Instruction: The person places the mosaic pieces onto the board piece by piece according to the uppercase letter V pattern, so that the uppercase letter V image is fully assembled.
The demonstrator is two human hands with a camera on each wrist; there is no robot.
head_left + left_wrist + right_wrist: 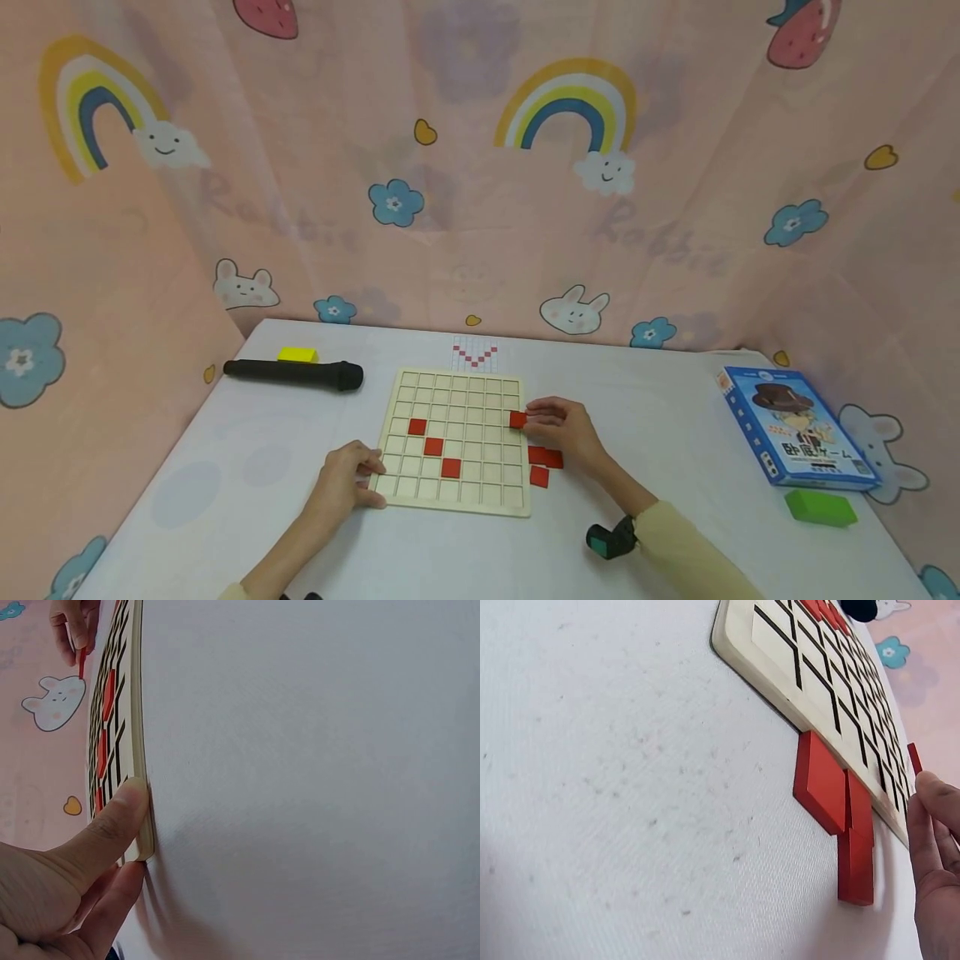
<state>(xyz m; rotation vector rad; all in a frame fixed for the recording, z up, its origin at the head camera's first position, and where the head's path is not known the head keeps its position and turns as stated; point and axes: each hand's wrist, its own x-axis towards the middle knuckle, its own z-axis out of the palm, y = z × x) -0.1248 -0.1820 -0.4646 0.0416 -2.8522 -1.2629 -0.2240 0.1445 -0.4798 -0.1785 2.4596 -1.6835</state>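
Observation:
A cream wooden grid board lies flat on the white table, with three red square tiles set in a diagonal line on its left half. At the board's near left corner, my left hand grips the edge between thumb and fingers. My right hand pinches a red tile between thumb and fingertips, over the board's right edge. In the right wrist view that tile stands on edge in the fingertips. Below this hand, three loose red tiles lie beside the board.
Behind the board lies a paper pattern card with red squares in a V. A black microphone and a yellow block are at the back left. To the right are a blue game box and a green block.

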